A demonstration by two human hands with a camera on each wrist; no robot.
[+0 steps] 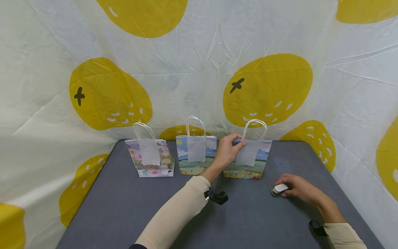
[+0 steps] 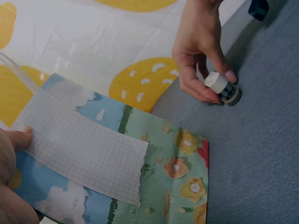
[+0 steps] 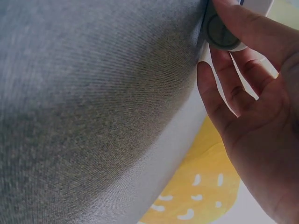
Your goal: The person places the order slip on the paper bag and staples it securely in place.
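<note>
My left hand pinches the top edge of the right-hand paper gift bag, together with a white paper slip that lies over its front. In the left wrist view the thumb rests on this gridded slip, which has a torn lower edge. My right hand grips a small white stapler by its sides, low over the table to the right of the bag. Seen from the right wrist, thumb and fingers hold the stapler's rounded dark end, while the little finger stays off it.
Left of the held bag stand a blue-green gift bag and a pink animal-print bag, each with white handles and a white slip on its front. They are on a dark grey table before a lemon-patterned curtain.
</note>
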